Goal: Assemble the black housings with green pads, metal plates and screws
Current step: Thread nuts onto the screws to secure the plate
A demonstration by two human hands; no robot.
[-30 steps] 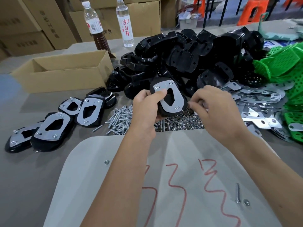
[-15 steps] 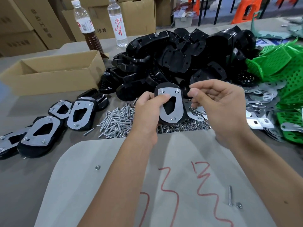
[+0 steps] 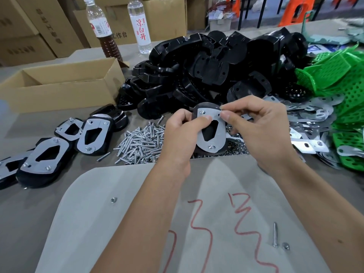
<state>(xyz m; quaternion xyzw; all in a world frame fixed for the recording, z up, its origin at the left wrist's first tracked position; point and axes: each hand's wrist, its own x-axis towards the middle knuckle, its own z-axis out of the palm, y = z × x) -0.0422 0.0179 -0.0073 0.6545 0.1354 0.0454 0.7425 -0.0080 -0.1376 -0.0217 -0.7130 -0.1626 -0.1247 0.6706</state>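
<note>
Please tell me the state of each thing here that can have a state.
Cardboard box: open.
Brown-liquid bottle: upright, about half full.
Clear water bottle: upright.
Held housing: metal plate on, two screws visible.
Left hand: grips the housing.
Right hand: pinches at the plate's top corner.

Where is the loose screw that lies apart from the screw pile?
In the head view the loose screw lies lower right on the pale board, beside a small nut, just right of the red scribble.
</note>
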